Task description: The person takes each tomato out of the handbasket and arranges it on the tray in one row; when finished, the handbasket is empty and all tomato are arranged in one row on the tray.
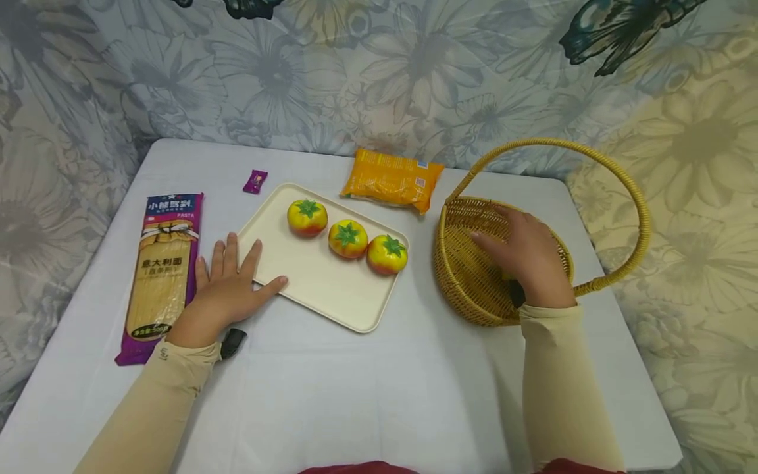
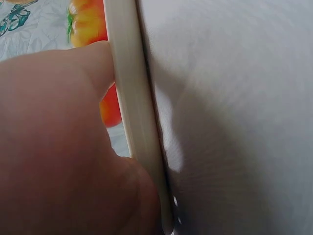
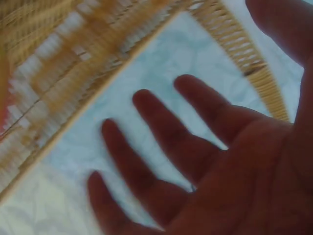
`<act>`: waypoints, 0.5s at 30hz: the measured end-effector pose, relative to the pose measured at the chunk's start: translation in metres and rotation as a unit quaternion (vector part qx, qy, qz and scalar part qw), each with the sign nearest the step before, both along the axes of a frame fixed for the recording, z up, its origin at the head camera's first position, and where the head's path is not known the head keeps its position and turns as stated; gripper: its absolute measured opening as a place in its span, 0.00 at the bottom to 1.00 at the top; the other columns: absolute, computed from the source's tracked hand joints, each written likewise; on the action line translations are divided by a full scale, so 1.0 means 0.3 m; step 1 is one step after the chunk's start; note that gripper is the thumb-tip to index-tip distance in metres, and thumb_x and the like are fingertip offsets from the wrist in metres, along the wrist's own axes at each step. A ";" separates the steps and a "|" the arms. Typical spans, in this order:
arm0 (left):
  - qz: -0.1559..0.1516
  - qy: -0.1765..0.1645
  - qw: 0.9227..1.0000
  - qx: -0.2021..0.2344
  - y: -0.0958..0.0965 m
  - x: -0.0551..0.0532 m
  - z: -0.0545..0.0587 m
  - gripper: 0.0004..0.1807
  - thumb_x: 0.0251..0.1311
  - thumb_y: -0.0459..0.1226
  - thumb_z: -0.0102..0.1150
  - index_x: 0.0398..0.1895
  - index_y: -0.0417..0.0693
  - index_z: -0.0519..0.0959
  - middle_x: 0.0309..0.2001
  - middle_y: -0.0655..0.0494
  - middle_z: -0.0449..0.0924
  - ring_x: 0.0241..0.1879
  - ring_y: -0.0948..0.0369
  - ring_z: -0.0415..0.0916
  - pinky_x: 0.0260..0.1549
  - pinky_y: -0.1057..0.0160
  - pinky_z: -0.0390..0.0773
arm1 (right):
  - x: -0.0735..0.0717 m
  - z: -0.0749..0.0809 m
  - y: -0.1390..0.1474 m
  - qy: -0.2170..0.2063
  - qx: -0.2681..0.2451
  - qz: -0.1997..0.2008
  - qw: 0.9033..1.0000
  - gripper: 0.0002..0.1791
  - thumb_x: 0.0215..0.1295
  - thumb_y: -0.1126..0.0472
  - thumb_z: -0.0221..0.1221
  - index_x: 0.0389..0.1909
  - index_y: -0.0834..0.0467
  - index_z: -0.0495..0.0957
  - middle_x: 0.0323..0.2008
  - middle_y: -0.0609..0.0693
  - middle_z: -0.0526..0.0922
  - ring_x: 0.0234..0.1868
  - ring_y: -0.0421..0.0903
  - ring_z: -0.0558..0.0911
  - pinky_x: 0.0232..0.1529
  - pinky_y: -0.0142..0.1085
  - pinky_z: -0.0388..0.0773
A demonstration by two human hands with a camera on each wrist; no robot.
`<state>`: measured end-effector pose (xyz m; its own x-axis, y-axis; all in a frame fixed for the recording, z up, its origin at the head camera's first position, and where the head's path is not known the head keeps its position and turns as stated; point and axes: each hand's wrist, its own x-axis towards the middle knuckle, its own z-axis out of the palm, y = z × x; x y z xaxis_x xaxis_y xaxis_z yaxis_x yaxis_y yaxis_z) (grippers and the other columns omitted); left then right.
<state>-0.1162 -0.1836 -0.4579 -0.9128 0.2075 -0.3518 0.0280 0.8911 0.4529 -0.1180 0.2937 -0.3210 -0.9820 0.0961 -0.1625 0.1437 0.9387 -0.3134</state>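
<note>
My left hand [image 1: 229,289] lies with fingers spread at the left end of a cream rectangular tray [image 1: 320,289]; its thumb touches the near rim. Three yellow-red tomato-like fruits with green leafy tops sit on the tray: the left fruit [image 1: 307,218], the middle fruit [image 1: 348,238] and the right fruit [image 1: 387,255]. Over the woven basket [image 1: 468,289] hangs my right hand [image 1: 527,250], fingers apart and holding nothing. Part of the basket's inside is hidden by it. In the right wrist view, a reddish patch [image 3: 4,93] shows at the left edge, too cropped to identify.
A purple pasta packet [image 1: 162,270] lies left of the tray, beside my left hand. Behind the tray are a small purple wrapped sweet [image 1: 255,182] and an orange packet [image 1: 393,179]. The basket's tall handle [image 1: 636,197] arches toward the right. Patterned cloth hangs behind the white table [image 1: 355,395].
</note>
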 end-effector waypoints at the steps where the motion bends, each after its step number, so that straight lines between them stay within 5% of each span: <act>1: 0.000 0.000 1.000 0.000 0.001 0.000 0.001 0.65 0.63 0.81 0.36 0.87 0.46 0.37 0.80 0.36 0.07 0.78 0.36 0.06 0.65 0.31 0.08 | 0.008 -0.007 0.016 -0.010 0.005 -0.005 1.000 0.52 0.74 0.33 0.60 0.81 0.68 0.57 0.75 0.75 0.62 0.74 0.76 0.60 0.71 0.69 0.57; 8: 0.001 0.004 1.000 0.004 0.002 0.002 0.004 0.65 0.63 0.81 0.37 0.87 0.46 0.37 0.80 0.36 0.08 0.78 0.36 0.07 0.66 0.30 0.09 | 0.044 -0.059 0.097 -0.076 0.015 -0.030 0.997 0.55 0.73 0.38 0.62 0.80 0.74 0.51 0.75 0.80 0.57 0.74 0.79 0.56 0.70 0.70 0.58; 15: 0.001 0.003 1.000 0.009 -0.003 -0.003 -0.007 0.66 0.61 0.82 0.34 0.87 0.46 0.37 0.80 0.36 0.07 0.78 0.37 0.06 0.65 0.30 0.08 | 0.057 -0.085 0.141 -0.086 -0.010 -0.040 0.995 0.51 0.66 0.48 0.71 0.77 0.75 0.58 0.70 0.78 0.66 0.67 0.75 0.68 0.64 0.67 0.67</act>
